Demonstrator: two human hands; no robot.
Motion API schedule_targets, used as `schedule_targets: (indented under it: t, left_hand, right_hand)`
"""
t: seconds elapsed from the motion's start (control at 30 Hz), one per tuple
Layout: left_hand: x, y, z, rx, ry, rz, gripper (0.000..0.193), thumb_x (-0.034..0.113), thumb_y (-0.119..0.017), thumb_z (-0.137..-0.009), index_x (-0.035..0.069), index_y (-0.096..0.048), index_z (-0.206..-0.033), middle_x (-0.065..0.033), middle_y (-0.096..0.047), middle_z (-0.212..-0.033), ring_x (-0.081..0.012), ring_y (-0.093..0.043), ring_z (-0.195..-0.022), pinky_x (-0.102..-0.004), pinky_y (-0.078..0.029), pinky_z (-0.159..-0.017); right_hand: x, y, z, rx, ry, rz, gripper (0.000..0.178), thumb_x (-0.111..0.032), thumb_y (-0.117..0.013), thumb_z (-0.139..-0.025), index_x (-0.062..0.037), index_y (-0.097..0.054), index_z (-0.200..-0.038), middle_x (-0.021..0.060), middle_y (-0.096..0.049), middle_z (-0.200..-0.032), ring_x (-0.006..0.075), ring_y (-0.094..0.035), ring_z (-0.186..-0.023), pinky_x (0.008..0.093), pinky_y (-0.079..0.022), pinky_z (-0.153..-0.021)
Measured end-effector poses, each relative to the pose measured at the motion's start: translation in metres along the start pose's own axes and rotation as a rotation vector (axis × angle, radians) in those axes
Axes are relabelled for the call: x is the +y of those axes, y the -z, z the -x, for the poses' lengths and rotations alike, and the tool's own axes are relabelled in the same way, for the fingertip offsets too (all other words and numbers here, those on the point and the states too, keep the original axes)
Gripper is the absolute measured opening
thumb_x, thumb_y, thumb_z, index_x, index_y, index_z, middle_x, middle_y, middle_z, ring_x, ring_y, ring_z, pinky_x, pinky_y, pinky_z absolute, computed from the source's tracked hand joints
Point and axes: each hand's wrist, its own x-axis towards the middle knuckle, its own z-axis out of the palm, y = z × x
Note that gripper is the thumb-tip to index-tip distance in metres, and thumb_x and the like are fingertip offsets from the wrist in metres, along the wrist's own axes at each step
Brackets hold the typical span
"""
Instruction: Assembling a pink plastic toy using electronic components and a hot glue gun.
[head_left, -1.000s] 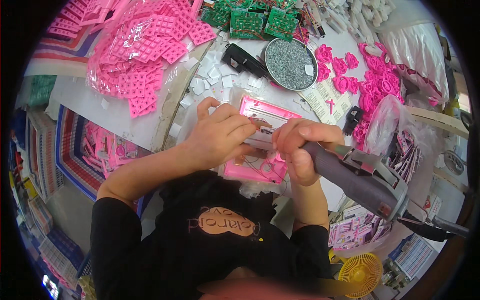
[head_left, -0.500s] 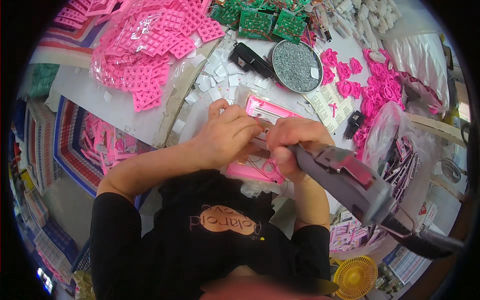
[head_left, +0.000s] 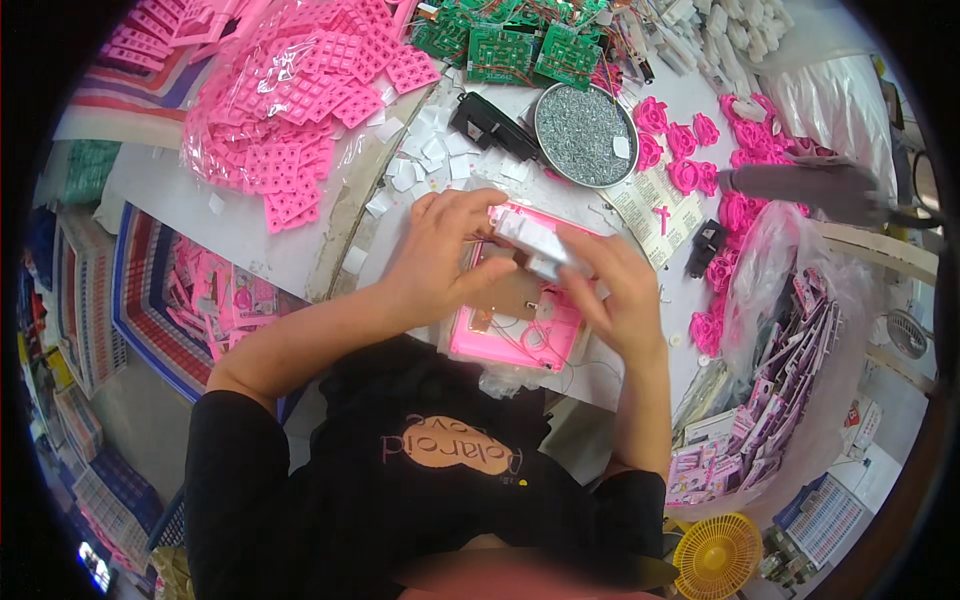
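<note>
A pink plastic casing (head_left: 500,352) lies in front of me, with a brown board (head_left: 512,292) and thin wires inside. Across its far part is a white block-shaped piece (head_left: 532,236), slightly blurred. My right hand (head_left: 622,295) grips the right end of this piece between thumb and fingers. At its left end is my left hand (head_left: 440,250), thumb stretched apart from the fingers, fingertips by the casing's far left edge. The dark power screwdriver (head_left: 800,188) hangs at the right, away from both hands.
A round tin of screws (head_left: 587,135) stands beyond the casing, beside a black plastic part (head_left: 492,125). Pink keypad pieces (head_left: 300,130) pile up at the far left, green circuit boards (head_left: 502,54) at the back. Magenta ring-shaped parts (head_left: 740,205) lie at the right.
My right hand has let go of the screwdriver, which has swung up and to the right. That hand is now on the white piece; my left thumb has spread from its fingers.
</note>
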Motion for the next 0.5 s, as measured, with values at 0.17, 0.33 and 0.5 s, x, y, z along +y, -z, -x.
schedule_targets:
  t: [0.17, 0.33, 0.5]
  left_hand:
    - [0.0, -0.004, 0.012, -0.075, -0.118, -0.177, 0.058, 0.019, -0.076, -0.082, 0.003, -0.055, -0.134, -0.0111, -0.062, -0.122, -0.0317, -0.051, -0.113, -0.0453, -0.033, -0.101]
    - [0.007, -0.008, 0.015, -0.031, -0.117, -0.332, 0.061, 0.018, -0.077, -0.077, 0.005, -0.059, -0.134, -0.0086, -0.06, -0.115, -0.0318, -0.05, -0.113, -0.0472, -0.033, -0.1]
    - [0.01, -0.006, 0.011, -0.048, -0.128, -0.413, 0.063, 0.021, -0.077, -0.076, 0.007, -0.06, -0.135, -0.0073, -0.058, -0.11, -0.0305, -0.051, -0.113, -0.0491, -0.031, -0.098]
  right_hand:
    - [0.011, 0.024, -0.036, -0.288, -0.286, -0.167, 0.027, -0.018, -0.067, -0.092, -0.0019, -0.073, -0.113, 0.0152, -0.068, -0.078, 0.0255, -0.065, -0.063, 0.0347, -0.051, -0.063]
    - [0.007, 0.03, -0.058, -0.473, -0.47, -0.129, 0.027, -0.02, -0.066, -0.094, 0.0005, -0.074, -0.108, 0.0114, -0.07, -0.077, 0.0196, -0.064, -0.062, 0.0322, -0.052, -0.06]
    - [-0.011, 0.018, -0.034, -0.012, 0.031, 0.305, 0.033, -0.014, -0.075, -0.081, -0.0026, -0.069, -0.112, 0.012, -0.069, -0.105, 0.0285, -0.065, -0.092, 0.0363, -0.054, -0.074]
